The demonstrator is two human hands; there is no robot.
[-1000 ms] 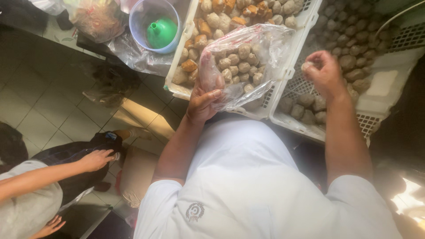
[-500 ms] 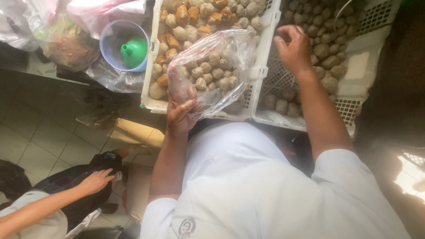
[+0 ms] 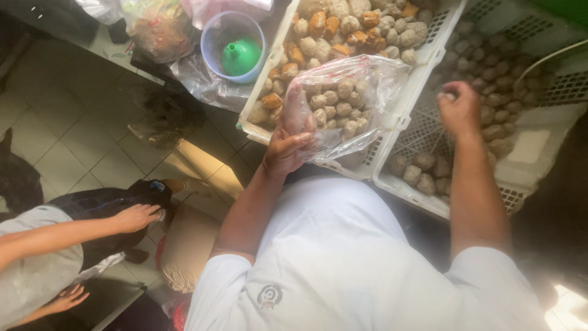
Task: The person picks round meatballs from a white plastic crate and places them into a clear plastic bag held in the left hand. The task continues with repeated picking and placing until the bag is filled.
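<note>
Crates crowd the tabletop: left hand (image 3: 285, 150) has its grip clamped on a clear bag (image 3: 349, 98) of meatballs above the left crate's (image 3: 257, 132) near rim, while right hand (image 3: 459, 110) pinches one ball (image 3: 449, 96) over the right crate (image 3: 422, 125), beside bare mesh.

Left hand (image 3: 286, 150) holds bag (image 3: 349, 104) (meatballs inside)

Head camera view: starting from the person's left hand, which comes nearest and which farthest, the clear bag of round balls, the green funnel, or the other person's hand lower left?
1. Clear bag: gripped by the left hand.
2. Green funnel: up and left, in a pale tub.
3. Other person's hand: lower left, on a dark bag.
</note>
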